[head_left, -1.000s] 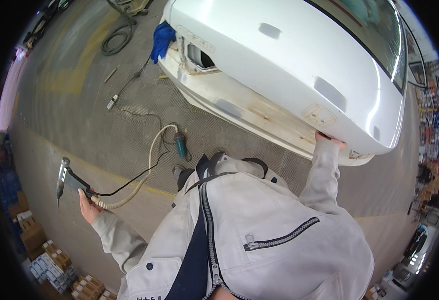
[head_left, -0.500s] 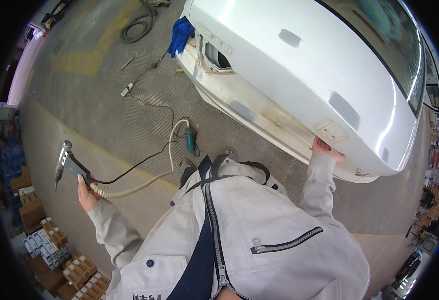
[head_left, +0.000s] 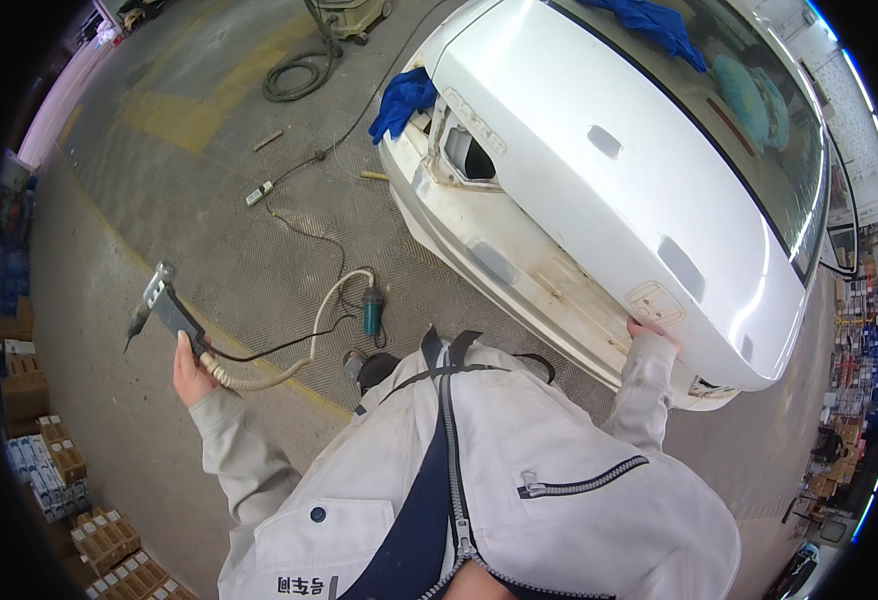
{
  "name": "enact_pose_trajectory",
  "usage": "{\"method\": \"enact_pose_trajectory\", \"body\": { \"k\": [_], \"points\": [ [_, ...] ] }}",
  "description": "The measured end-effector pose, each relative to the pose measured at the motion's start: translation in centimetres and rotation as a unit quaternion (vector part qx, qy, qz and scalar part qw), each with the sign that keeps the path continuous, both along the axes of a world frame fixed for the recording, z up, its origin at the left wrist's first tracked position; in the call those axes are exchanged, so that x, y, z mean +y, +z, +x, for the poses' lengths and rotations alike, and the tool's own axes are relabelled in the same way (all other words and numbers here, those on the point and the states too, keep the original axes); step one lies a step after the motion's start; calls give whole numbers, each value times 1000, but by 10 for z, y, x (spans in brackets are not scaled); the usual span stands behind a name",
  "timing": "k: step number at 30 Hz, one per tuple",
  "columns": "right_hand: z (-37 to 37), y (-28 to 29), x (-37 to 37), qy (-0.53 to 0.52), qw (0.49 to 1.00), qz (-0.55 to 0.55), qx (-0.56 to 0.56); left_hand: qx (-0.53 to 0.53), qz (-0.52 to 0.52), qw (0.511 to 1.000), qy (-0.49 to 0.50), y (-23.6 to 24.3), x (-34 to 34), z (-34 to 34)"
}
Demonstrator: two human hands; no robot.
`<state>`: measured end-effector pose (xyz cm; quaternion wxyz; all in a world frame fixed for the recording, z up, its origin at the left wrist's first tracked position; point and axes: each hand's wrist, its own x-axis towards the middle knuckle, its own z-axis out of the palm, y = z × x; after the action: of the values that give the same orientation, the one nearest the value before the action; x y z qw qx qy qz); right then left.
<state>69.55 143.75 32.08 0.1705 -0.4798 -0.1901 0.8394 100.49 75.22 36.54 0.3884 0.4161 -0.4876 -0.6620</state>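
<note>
In my left hand (head_left: 191, 372), out to the left, is a hot-air welding gun (head_left: 172, 312) with a black handle, silver barrel and narrow dark tip. A ribbed beige hose (head_left: 269, 379) and a black cable trail from its handle. The hose curves round to a teal cylindrical blower (head_left: 372, 312) on the floor. At the right, my right hand (head_left: 653, 334) is closed at the lower edge of the white car's trunk lid (head_left: 579, 240); the fingertips are hidden under the edge. Below the lid, the bare bumper (head_left: 494, 262) shows grey and brownish patches.
Blue gloves (head_left: 402, 103) lie at the car's far corner, by an empty lamp opening. A cable with a white plug block (head_left: 258, 193) crosses the floor. Far off lies a coiled hose (head_left: 299, 78). Stacked boxes (head_left: 109, 535) stand at the left, shelves (head_left: 854, 370) at the right.
The view has shifted and shows more of the car's rear window and the far floor. My left hand with the gun sits slightly further right and lower in the picture. My right hand stays at the lid edge.
</note>
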Motion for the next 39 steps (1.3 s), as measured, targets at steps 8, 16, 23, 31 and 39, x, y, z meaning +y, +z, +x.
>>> {"method": "enact_pose_trajectory", "body": {
  "k": [8,16,23,31,39],
  "points": [
    [-1,-8,0,-44,998,30,-38,-70,-11,995,70,28,-23,60],
    [29,-51,-34,7,998,44,-39,-27,118,987,102,-29,-71,72],
    [67,-136,-94,525,830,138,-128,-72,103,981,148,-52,-32,74],
    [51,-185,-188,729,623,234,-161,-217,48,967,123,-80,-46,131],
    [147,-222,-246,797,509,267,-187,-94,210,950,210,-216,-118,274]
  ]
}}
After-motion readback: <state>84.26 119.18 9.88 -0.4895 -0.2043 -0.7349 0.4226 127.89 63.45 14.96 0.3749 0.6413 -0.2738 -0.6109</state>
